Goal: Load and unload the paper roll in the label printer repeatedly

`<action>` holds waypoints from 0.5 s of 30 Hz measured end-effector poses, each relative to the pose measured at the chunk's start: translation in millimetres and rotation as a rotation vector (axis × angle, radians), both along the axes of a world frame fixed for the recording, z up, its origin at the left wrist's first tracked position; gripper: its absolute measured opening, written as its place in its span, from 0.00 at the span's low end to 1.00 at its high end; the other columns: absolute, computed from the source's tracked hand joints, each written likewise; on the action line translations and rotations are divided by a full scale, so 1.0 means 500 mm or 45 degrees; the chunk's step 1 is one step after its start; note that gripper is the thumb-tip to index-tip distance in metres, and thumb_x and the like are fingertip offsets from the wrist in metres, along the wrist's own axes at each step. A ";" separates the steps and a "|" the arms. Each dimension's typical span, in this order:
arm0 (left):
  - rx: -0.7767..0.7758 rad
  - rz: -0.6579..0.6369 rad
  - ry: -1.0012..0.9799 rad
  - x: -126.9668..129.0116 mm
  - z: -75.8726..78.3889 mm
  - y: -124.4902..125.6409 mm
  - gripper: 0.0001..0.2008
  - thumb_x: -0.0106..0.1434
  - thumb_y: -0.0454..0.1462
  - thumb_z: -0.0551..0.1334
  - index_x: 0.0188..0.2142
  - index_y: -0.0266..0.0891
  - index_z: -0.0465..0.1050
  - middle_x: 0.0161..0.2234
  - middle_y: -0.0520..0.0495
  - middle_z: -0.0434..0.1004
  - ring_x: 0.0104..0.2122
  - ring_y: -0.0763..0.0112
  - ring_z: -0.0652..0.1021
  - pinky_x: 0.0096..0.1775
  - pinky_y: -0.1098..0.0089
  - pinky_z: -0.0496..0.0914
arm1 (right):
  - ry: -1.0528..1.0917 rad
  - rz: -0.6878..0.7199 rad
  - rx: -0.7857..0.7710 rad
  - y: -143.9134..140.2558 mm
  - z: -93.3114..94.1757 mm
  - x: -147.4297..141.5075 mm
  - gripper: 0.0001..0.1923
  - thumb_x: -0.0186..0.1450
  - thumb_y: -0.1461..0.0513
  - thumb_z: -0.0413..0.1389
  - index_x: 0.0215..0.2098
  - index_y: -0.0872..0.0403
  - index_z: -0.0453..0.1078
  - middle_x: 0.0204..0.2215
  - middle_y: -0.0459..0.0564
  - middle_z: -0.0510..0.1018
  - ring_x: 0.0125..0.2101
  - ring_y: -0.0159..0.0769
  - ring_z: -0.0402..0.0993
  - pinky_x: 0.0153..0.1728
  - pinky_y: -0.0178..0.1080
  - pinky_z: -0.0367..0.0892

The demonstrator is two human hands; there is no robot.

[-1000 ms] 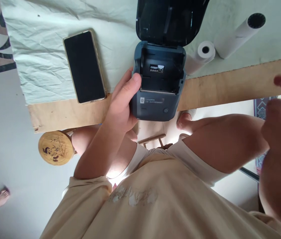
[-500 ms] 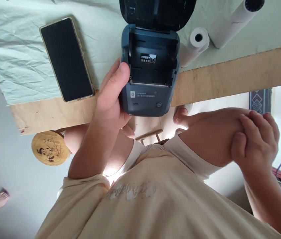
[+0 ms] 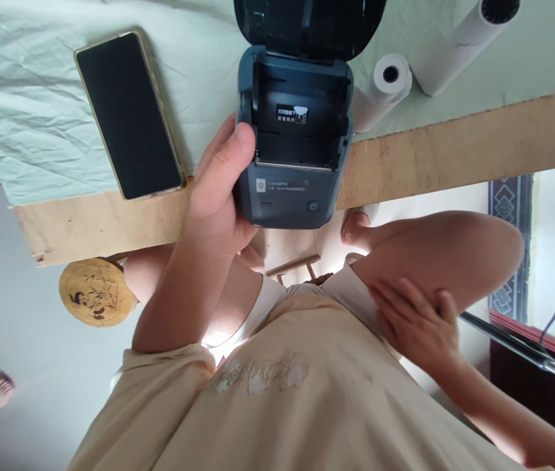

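Note:
My left hand point(image 3: 218, 183) grips a dark blue label printer point(image 3: 287, 190) by its left side, with the thumb on the edge of the opened compartment. Its black lid point(image 3: 309, 29) is swung up and back. Inside the compartment a small printed sticker shows, and no roll is in it. My right hand point(image 3: 422, 320) holds nothing; its fingers are stretched out and lie on my thigh near the hem of the white shorts point(image 3: 356, 291). Just right of the printer, a short white paper roll point(image 3: 380, 91) stands on the table cloth.
A longer white roll point(image 3: 454, 55) is behind the short one. On the left, a phone point(image 3: 130, 118) with a dark screen lies on the pale green cloth point(image 3: 22, 98). Bare wood point(image 3: 101, 226) forms the table's front edge. A round wooden stool point(image 3: 95, 294) and another person's foot point(image 3: 0, 392) are lower left.
My right hand has slid from near the knee back along the thigh toward my body, its fingers now straighter. My left hand and the printer have hardly moved.

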State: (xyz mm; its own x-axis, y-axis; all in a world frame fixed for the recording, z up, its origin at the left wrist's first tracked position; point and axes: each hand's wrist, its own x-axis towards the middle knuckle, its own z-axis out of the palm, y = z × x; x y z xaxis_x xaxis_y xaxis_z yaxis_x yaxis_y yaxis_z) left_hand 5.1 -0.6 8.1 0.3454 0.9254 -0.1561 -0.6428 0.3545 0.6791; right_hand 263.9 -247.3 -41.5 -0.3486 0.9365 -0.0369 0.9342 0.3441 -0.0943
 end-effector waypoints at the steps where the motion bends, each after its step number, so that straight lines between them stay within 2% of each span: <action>1: -0.008 0.012 0.024 0.000 0.002 -0.001 0.14 0.73 0.36 0.55 0.43 0.38 0.81 0.43 0.52 0.84 0.49 0.71 0.79 0.41 0.75 0.76 | 0.098 0.026 -0.081 -0.011 -0.001 -0.016 0.16 0.68 0.63 0.57 0.53 0.48 0.75 0.53 0.43 0.79 0.55 0.41 0.75 0.68 0.50 0.57; 4: -0.026 0.032 0.129 0.001 0.001 -0.003 0.13 0.72 0.38 0.57 0.44 0.39 0.81 0.42 0.51 0.83 0.47 0.68 0.81 0.40 0.73 0.77 | 0.432 0.114 -0.292 -0.017 0.010 -0.040 0.14 0.72 0.64 0.48 0.46 0.49 0.76 0.45 0.41 0.82 0.49 0.31 0.79 0.57 0.39 0.70; 7: 0.007 0.057 0.148 0.002 -0.010 -0.002 0.11 0.70 0.39 0.59 0.43 0.40 0.80 0.42 0.50 0.83 0.48 0.67 0.81 0.41 0.72 0.77 | 0.720 0.081 -0.410 0.025 0.042 -0.027 0.14 0.72 0.66 0.45 0.47 0.53 0.71 0.43 0.48 0.82 0.43 0.24 0.81 0.43 0.27 0.76; 9: 0.053 0.087 0.126 0.001 -0.021 -0.001 0.10 0.69 0.41 0.60 0.42 0.41 0.80 0.42 0.51 0.83 0.49 0.67 0.80 0.44 0.71 0.77 | 0.837 -0.038 -0.386 0.073 0.069 -0.012 0.13 0.70 0.70 0.45 0.47 0.55 0.68 0.38 0.49 0.81 0.36 0.23 0.81 0.33 0.24 0.75; 10: 0.070 0.093 0.137 -0.001 -0.027 0.000 0.11 0.69 0.42 0.60 0.42 0.42 0.80 0.42 0.52 0.83 0.49 0.67 0.80 0.46 0.71 0.77 | 0.887 -0.086 -0.359 0.101 0.082 -0.006 0.13 0.69 0.72 0.45 0.46 0.54 0.67 0.32 0.46 0.80 0.27 0.21 0.78 0.26 0.23 0.71; 11: 0.086 0.078 0.162 -0.002 -0.032 0.001 0.11 0.69 0.44 0.61 0.43 0.43 0.80 0.43 0.52 0.83 0.48 0.67 0.80 0.47 0.70 0.77 | 0.926 -0.129 -0.324 0.130 0.095 -0.003 0.13 0.69 0.73 0.45 0.45 0.54 0.66 0.26 0.42 0.77 0.17 0.18 0.69 0.18 0.21 0.64; 12: 0.089 0.060 0.196 -0.004 -0.036 0.001 0.12 0.68 0.45 0.61 0.43 0.44 0.80 0.43 0.52 0.83 0.48 0.67 0.80 0.49 0.70 0.77 | 0.952 -0.141 -0.295 0.160 0.108 -0.003 0.12 0.69 0.73 0.45 0.43 0.54 0.66 0.20 0.38 0.72 0.13 0.17 0.63 0.16 0.20 0.61; 13: 0.082 0.055 0.228 -0.006 -0.040 0.000 0.12 0.68 0.46 0.62 0.44 0.44 0.80 0.44 0.53 0.83 0.47 0.67 0.80 0.50 0.69 0.76 | 0.975 -0.142 -0.250 0.191 0.121 -0.006 0.10 0.69 0.72 0.47 0.40 0.54 0.66 0.15 0.35 0.67 0.12 0.18 0.61 0.16 0.21 0.61; 15: 0.056 0.091 0.264 -0.008 -0.044 -0.002 0.12 0.68 0.47 0.62 0.43 0.45 0.80 0.44 0.54 0.83 0.47 0.68 0.81 0.53 0.69 0.76 | 1.010 -0.172 -0.091 0.257 0.149 -0.021 0.09 0.70 0.66 0.48 0.36 0.53 0.69 0.13 0.36 0.64 0.12 0.19 0.61 0.17 0.23 0.62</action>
